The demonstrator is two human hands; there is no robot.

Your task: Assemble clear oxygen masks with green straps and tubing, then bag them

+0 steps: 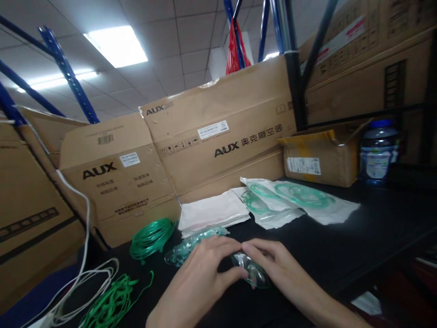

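Note:
In the head view my left hand (213, 262) and my right hand (276, 259) meet above the black tabletop, their fingertips almost touching. Between them is a small clear, shiny plastic bag (254, 273) with contents I cannot make out. Left thumb and fingers curve around its left side; right fingers close over its upper right side. Just behind my left hand lies a clear bag of pale green plastic parts (201, 239). A coil of green tubing (152, 239) rests further left.
Behind are white packets (215, 212) and pouches with green tubing (303, 196). AUX cartons (218, 132) stand at the back. An open box (316, 157) and a blue-capped bottle (378, 152) are on the right. Green string (112, 303) and a white cable (87, 218) lie left.

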